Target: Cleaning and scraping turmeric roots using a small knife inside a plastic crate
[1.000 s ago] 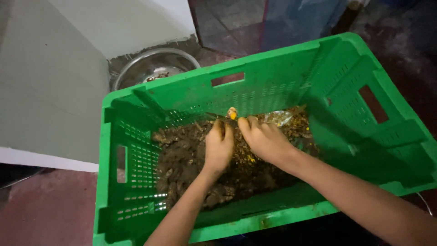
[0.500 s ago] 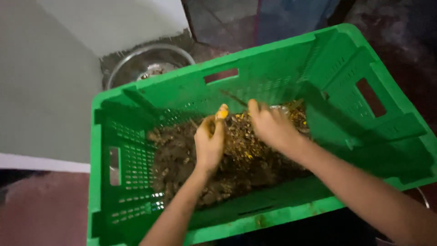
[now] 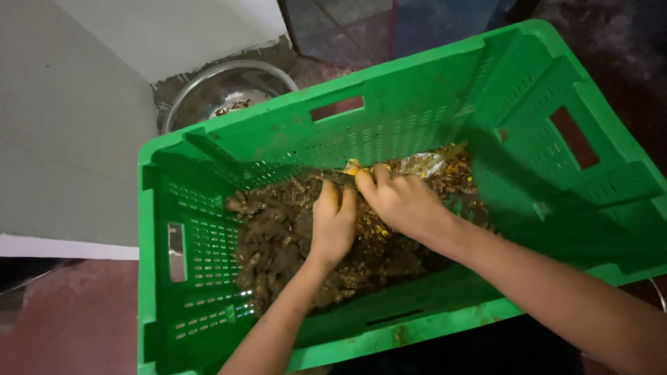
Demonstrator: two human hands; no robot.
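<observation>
Head view, looking down into a green slatted plastic crate (image 3: 528,125) that fills most of the frame. Crate floor carries a heap of brown, clumpy organic waste (image 3: 278,243), thickest at the left and middle, speckled with yellow bits toward the right. Left hand (image 3: 333,226) lies palm down on the heap near the crate's middle, fingers (image 3: 331,196) close together and pointing to the far wall, tips pressed into the material; cannot tell whether they close on anything. Right hand (image 3: 403,205) sits just beside it on the right, the two nearly touching, fingers curled narrow at a small yellow scrap (image 3: 352,167) by the far wall; whether the scrap is truly pinched is not clear. A crumpled clear plastic wrapper (image 3: 420,164) lies just to the right of the scrap, against the far wall. Outside the crate, beyond its far left corner, a steel bowl (image 3: 208,87) stands on the floor against a pale wall (image 3: 69,139), a few dark scraps inside.
</observation>
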